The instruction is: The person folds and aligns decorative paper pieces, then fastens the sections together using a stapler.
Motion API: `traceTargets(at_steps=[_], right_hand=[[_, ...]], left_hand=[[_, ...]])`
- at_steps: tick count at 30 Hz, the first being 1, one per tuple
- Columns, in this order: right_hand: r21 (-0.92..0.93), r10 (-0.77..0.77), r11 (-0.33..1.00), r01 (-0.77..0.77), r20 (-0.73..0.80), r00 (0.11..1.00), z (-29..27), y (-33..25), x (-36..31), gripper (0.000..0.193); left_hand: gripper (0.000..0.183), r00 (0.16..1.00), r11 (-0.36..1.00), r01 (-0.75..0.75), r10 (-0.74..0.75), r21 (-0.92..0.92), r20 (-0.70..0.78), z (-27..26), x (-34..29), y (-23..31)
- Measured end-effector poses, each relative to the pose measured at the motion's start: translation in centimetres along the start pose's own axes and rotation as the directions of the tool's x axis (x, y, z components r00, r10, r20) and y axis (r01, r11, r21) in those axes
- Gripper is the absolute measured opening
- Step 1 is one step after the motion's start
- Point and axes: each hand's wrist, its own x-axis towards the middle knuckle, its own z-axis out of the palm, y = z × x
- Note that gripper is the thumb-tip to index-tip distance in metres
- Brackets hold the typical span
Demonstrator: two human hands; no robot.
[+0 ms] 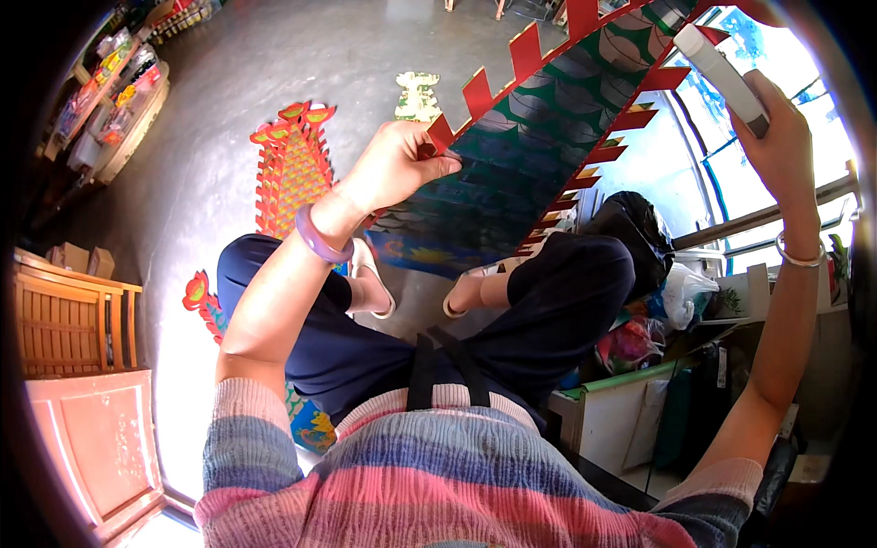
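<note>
One green panel, one white tube, lol hands full

Panel's at 1 o'clock, left hand pinching its red-toothed edge, elbow bent at 8. Right hand is up at 2, fingers wrapped round the tube, tilted toward 11. One red-yellow cutout on the floor at 10.

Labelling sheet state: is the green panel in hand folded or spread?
Spread where visible: the panel shows its broad face, red tabs jutting along both edges; left hand pinches one edge.

1 wht tube, 1 dk-grn panel, 2 bangles (1 purple), 2 shoes
</note>
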Motion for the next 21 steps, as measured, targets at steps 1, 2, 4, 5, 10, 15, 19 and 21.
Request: traceTargets(at_steps=[1,2,4,5,10,15,19,21], right_hand=[[0.0,-0.001,1.0,0.001,0.001,1.0,0.0,0.0,0.0,0.027],[0.002,0.002,1.0,-0.002,0.007,1.0,0.0,-0.1,0.0,0.027],[0.006,0.002,1.0,-0.002,0.014,1.0,0.1,-0.2,0.1,0.027],[0.002,0.0,1.0,0.0,0.014,1.0,0.2,-0.2,0.1,0.027],[-0.035,0.005,0.999,-0.004,0.027,1.0,-0.5,0.3,-0.2,0.028],[-0.024,-0.003,1.0,0.003,0.028,1.0,0.8,0.6,0.3,0.032],[0.002,-0.029,1.0,0.029,-0.014,0.999,1.5,1.7,0.1,0.041],[0.06,-0.131,0.989,0.134,-0.059,0.99,1.5,1.2,0.7,0.043]], left_hand=[[0.009,1.0,1.0,0.008,-0.008,0.019,0.006,0.0,0.0,-0.1],[0.009,1.0,0.999,0.017,-0.017,0.039,0.01,-0.1,0.0,-0.1],[0.009,1.0,0.998,0.02,-0.021,0.056,0.01,-0.2,-0.1,0.0],[0.01,1.0,0.997,0.022,-0.022,0.073,0.011,-0.2,-0.2,0.0],[0.009,0.999,1.0,-0.014,0.013,0.028,0.046,0.2,0.4,-0.2],[0.009,0.999,1.0,0.01,-0.009,-0.011,0.049,-0.2,-0.1,-0.7],[0.008,0.998,0.999,0.047,-0.048,0.021,0.039,-0.1,0.0,-0.1],[0.01,0.992,0.993,0.103,-0.107,0.057,0.066,-0.8,0.1,0.0]])
